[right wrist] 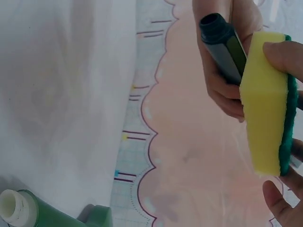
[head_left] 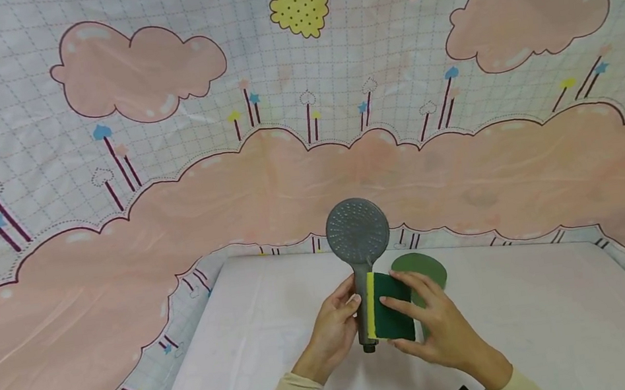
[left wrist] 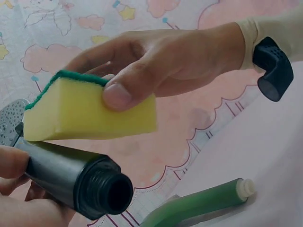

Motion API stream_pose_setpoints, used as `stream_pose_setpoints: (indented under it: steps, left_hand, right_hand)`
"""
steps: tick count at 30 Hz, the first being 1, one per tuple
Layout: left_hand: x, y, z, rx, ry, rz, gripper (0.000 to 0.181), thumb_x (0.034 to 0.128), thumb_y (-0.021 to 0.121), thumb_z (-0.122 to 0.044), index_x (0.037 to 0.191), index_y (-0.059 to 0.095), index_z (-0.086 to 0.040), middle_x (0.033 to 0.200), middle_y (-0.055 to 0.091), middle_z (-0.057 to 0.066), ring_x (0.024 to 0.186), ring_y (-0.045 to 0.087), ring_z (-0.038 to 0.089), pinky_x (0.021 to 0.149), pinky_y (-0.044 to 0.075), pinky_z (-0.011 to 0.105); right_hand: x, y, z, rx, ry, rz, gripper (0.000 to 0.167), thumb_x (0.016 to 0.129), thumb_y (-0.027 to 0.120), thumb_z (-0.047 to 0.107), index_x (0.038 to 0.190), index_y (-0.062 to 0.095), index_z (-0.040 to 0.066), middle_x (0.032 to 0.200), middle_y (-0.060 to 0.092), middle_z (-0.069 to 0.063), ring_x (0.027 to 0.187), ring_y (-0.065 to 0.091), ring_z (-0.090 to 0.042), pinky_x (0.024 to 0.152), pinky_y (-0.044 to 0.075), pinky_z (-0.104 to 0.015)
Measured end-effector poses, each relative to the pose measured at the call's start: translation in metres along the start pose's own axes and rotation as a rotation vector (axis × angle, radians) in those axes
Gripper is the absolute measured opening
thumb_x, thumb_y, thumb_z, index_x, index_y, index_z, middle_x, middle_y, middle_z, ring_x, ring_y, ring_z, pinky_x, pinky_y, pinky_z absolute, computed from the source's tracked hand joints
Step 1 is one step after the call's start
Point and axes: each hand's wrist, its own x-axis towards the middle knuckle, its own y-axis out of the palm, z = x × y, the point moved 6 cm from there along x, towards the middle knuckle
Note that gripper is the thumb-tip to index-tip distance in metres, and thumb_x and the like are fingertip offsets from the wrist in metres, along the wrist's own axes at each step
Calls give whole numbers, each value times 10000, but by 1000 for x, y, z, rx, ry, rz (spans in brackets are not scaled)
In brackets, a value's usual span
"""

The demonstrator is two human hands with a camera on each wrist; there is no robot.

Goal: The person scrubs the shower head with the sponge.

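My left hand (head_left: 334, 328) grips the handle of a grey shower head (head_left: 358, 232), which stands upright with its round nozzle face toward me. A scouring sponge (head_left: 392, 307), yellow with a dark green scrubbing side, is pinched in my right hand (head_left: 441, 320). Its yellow side lies against the handle. In the left wrist view, the thumb presses the yellow part of the sponge (left wrist: 85, 109), just above the handle (left wrist: 66, 172) and its open threaded end. The right wrist view also has the sponge (right wrist: 265, 104) touching the handle.
A green shower head (head_left: 424, 266) lies on the white table (head_left: 237, 339) behind my right hand, partly hidden. Its pale threaded end (left wrist: 245, 188) shows in the left wrist view. A cloth printed with clouds (head_left: 146, 75) and stars hangs behind the table.
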Motion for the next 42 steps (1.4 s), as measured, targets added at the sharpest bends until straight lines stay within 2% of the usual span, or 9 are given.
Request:
stream_pose_setpoints:
  steps: [6,12,15,19,25,33,39,42]
  left_hand:
    - [-3,1,1,25,2,-26,516,1050,405,-99,1550,276,-93,1487,398,151,1380,421,208,1192,282,447]
    - [-5,1,3,34,-38,-66,472,1066,364,-139,1537,332,-156,1463,449,113,1374,453,207,1176,316,437]
    - [-5,0,4,50,-52,-88,460,1064,352,-156,1524,364,-162,1427,493,106,1343,491,199,1143,365,394]
    - [-7,0,4,82,-49,-94,468,1055,396,-206,1519,372,-148,1415,525,116,1290,534,185,1078,428,336]
    - [-8,1,5,80,-44,-97,518,1034,481,-247,1523,359,-127,1444,508,124,1270,535,162,1052,441,296]
    - [-6,2,7,71,-54,-103,498,1040,449,-237,1519,371,-125,1459,476,112,1348,458,200,1174,298,439]
    - [-4,-1,7,68,-56,-120,488,1041,448,-257,1519,379,-189,1404,504,90,1338,465,201,1153,323,457]
    - [-3,-2,6,61,-50,-130,488,1037,451,-242,1517,383,-181,1383,514,86,1316,483,192,1151,320,457]
  right_hand:
    - [1,-1,-2,0,11,-22,623,727,812,516,1273,661,256,1455,482,-145,1307,431,-321,936,484,-588]
    - [1,0,-1,-8,12,-19,640,709,828,502,1276,660,259,1463,475,-136,1316,419,-318,945,480,-586]
    - [1,1,0,-7,5,-16,632,728,812,519,1284,654,263,1463,475,-139,1316,417,-319,941,480,-588]
    - [1,2,1,-14,-9,-11,603,775,759,570,1286,653,266,1455,483,-152,1316,416,-321,936,482,-587]
    - [2,1,-1,-44,-1,-36,589,804,709,608,1272,665,253,1453,488,-156,1306,430,-344,950,474,-594]
    - [2,3,-2,-32,34,-59,579,811,704,606,1269,667,253,1451,485,-156,1297,431,-353,944,466,-612]
    - [-4,8,5,-22,24,-43,611,732,810,525,1266,666,266,1447,491,-148,1298,431,-340,914,494,-599]
    - [-7,11,8,-20,12,-37,614,723,818,515,1265,667,269,1450,491,-138,1300,433,-330,918,498,-576]
